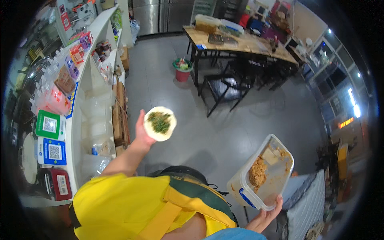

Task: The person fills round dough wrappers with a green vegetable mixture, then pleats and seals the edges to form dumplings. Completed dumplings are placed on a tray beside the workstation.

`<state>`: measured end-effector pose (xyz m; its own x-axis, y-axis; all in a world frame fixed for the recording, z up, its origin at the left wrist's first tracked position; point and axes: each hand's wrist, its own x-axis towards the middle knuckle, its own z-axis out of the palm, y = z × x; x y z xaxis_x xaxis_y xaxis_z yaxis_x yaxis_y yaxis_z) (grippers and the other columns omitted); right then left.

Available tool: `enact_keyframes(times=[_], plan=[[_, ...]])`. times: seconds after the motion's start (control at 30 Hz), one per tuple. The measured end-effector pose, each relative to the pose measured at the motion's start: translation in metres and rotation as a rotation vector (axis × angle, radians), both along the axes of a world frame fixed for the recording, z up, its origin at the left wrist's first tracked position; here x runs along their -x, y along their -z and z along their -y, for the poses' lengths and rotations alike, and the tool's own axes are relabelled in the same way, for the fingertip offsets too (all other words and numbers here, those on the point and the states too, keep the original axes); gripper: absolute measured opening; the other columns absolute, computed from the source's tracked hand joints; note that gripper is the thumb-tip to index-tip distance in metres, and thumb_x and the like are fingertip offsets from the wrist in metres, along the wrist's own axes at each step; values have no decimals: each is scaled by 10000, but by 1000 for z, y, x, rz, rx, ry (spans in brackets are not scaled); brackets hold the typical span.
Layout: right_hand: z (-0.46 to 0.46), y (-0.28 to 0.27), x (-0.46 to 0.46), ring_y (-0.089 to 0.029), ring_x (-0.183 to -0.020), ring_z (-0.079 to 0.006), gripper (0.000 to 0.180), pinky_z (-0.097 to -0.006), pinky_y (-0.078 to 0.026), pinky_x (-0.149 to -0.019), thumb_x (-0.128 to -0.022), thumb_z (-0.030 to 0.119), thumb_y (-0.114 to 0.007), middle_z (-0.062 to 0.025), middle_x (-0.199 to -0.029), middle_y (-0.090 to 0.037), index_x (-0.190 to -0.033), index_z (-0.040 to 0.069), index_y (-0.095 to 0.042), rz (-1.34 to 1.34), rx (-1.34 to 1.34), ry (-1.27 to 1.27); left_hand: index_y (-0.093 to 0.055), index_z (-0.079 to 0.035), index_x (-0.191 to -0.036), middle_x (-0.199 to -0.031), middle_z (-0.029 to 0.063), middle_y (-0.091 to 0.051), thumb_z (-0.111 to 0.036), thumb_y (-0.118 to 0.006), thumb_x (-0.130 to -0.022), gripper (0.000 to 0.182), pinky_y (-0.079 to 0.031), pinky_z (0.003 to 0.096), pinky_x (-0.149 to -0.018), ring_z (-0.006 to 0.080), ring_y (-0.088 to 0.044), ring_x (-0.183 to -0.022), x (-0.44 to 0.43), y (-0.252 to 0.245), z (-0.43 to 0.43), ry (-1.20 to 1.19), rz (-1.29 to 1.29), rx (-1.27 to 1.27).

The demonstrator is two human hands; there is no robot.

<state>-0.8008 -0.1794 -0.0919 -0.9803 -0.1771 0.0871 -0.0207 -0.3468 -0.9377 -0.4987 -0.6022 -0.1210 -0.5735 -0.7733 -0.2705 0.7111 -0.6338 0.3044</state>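
On the upturned palm of my left hand (143, 132) lies a round, pale sheet of dough (150, 133). A heap of chopped green filling (160, 122) sits in its middle, held out over the floor. My right hand (268, 214) grips the near end of a clear plastic food container (237, 186), its thumb over the rim. The container is tilted, with its open top facing me. Inside, a brown minced filling (257, 174) lies to the left beside a flat, pale piece (270, 156), with smears on the walls. A blue latch (247, 198) shows on its near side.
At left runs a white shelf counter (76, 120) with printed code stands (50, 124), pouches and cardboard boxes (120, 114). Ahead are a red bin (182, 75), a black chair (226, 88) and a wooden table (240, 46) holding tubs. A grey quilted cover (306, 204) is at lower right.
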Motion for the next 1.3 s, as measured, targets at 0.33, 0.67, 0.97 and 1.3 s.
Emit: enact_keyframes(times=[0.33, 0.67, 0.97, 1.3], plan=[[366, 39, 188, -602, -993, -255, 121, -412, -472, -928, -815, 128, -656, -92, -1033, -645, -902, 66, -601, 517, 341, -559, -487, -24, -1323, -1326, 193, -522, -614, -345, -936, 720, -409, 515, -1025, 371, -522, -1192, -26, 10, 91, -553, 107, 88], [601, 67, 209, -587, -1056, -289, 240, -432, -445, -972, -799, 107, -641, -131, -1103, -637, -1008, -2, -598, 630, 283, -776, -485, -31, -1332, -1300, 169, -547, -609, -334, -933, 719, -428, 489, -1000, 349, -535, -1172, 26, -6, 263, -651, 205, 11], [830, 100, 274, -628, -884, -213, 144, -343, -502, -840, -822, 104, -588, -102, -942, -647, -905, -10, -615, 438, 125, -1093, -466, -47, -1355, -1314, 156, -536, -625, -378, -916, 731, -463, 499, -968, 347, -542, -1169, 83, 11, 344, -807, 196, 76], [1089, 170, 345, -634, -878, -214, 221, -332, -511, -809, -812, 83, -550, -87, -973, -640, -1000, -13, -615, 401, -4, -1268, -429, -54, -1385, -1367, 179, -497, -613, -481, -882, 754, -445, 577, -976, 380, -517, -1210, 136, -1, 384, -1114, 80, 19]])
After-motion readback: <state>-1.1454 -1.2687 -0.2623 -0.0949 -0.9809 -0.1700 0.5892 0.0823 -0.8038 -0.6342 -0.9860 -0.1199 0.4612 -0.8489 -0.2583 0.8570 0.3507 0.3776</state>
